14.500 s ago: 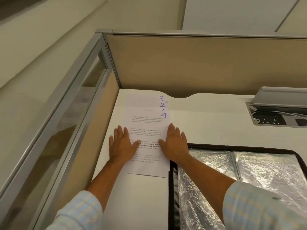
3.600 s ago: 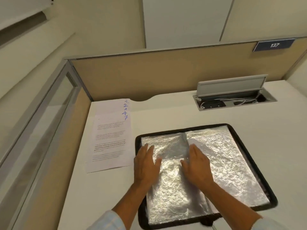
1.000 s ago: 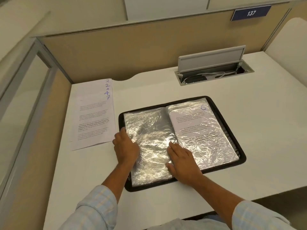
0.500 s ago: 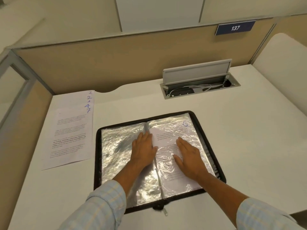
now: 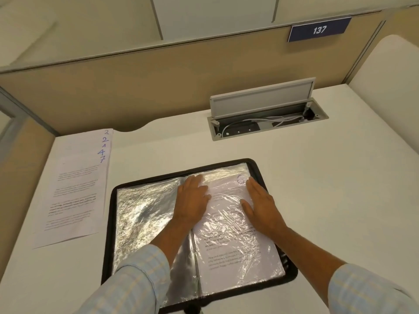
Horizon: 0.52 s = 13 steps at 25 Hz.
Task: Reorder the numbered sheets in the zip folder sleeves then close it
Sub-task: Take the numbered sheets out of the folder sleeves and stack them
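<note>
1. Two hands lie flat in the head view. The left hand presses with straight fingers beside the spine of the open zip folder, and the right hand presses on the right-hand sleeve; neither grasps anything
2. The folder lies open and unzipped on the desk. Its right sleeve holds a printed sheet, and the left sleeve looks empty
3. Progress, as I judge it: emptying is nearly done, with a fanned stack of loose sheets lying left of the folder and apart from it. Refilling in order and zipping up remain
4. Writing: the stack's corners show blue 2, 1, 4, 7, with the top digit unclear. The sleeved sheet's number is unreadable. The partition plate reads 137
</note>
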Motion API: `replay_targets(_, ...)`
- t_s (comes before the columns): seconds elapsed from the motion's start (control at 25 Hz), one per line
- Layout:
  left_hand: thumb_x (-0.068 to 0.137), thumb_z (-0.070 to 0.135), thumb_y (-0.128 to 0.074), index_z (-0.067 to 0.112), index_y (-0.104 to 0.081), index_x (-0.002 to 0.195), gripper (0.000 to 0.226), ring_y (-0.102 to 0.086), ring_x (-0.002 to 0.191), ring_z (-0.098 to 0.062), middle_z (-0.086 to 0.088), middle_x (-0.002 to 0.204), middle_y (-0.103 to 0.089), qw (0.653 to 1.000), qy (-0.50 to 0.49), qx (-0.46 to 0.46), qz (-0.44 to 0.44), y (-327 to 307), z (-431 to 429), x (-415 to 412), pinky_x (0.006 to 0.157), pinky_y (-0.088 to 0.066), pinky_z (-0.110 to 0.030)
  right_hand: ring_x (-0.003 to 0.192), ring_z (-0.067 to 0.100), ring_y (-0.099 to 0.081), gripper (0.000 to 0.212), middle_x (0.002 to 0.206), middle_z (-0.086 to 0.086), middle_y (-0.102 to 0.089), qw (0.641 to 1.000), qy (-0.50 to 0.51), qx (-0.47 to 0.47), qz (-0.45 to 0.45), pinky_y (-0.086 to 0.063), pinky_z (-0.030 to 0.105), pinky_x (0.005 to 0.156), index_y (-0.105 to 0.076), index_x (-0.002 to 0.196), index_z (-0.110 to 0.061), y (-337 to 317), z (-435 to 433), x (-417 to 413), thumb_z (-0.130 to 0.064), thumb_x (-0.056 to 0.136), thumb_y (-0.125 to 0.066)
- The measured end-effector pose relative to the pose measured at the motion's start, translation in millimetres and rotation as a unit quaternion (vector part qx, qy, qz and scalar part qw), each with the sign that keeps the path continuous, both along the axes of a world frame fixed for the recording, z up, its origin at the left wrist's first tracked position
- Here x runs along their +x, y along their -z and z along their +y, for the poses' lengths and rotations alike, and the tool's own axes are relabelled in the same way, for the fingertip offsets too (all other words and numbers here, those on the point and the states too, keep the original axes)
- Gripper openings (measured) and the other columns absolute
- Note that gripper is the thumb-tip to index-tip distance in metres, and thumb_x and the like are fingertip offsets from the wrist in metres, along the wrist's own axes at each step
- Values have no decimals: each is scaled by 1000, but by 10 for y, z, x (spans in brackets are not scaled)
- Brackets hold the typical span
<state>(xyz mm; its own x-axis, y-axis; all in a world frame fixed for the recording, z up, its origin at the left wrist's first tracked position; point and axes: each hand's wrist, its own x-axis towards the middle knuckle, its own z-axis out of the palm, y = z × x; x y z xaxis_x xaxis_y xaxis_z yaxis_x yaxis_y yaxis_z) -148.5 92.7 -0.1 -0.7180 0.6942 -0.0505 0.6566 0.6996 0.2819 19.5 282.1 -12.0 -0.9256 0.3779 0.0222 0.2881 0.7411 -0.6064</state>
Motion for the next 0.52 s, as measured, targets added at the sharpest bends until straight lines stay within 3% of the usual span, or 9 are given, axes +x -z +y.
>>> replay_targets(0.08, 101, 31, -63, 24, -78, 106, 17, -34, 151, -21, 3, 159, -47, 999, -9, 44, -11, -27, 4, -50, 124, -20, -45, 155, 15, -25, 71, 170, 3, -26, 999, 13, -38, 19, -25, 39, 127, -22, 164, -12, 21, -1, -33, -34, 106, -55)
replay_targets(0.24, 88, 19, -74, 25, -72, 85, 7, -55, 128, -13, 5, 132, -67, 986, 34, 131, -98, -125, -40, -141, 116, -37, -50, 148, 8, -31, 78, 168, -2, -30, 991, 79, -94, 52, -21, 32, 121, -15, 166, -18, 3, -48, -110, -37, 104, -59)
replay_targets(0.4, 92, 25, -67, 28, -67, 92, 3, -55, 94, 4, 14, 92, -68, 981, 36, 148, -121, -260, -5, -259, 99, -34, -35, 135, 21, -53, 70, 149, -1, -54, 978, 133, -143, 72, -36, 52, 117, -28, 161, -20, -44, -44, -268, -38, 103, -61)
replay_targets(0.52, 103, 19, -52, 24, -68, 109, 18, -63, 77, -5, 10, 80, -69, 978, 16, 168, -121, -342, 91, -371, 89, -42, -34, 117, 17, -61, 62, 133, -3, -61, 960, 173, -203, 83, -50, 48, 104, -40, 156, -20, -82, -7, -365, -37, 101, -65)
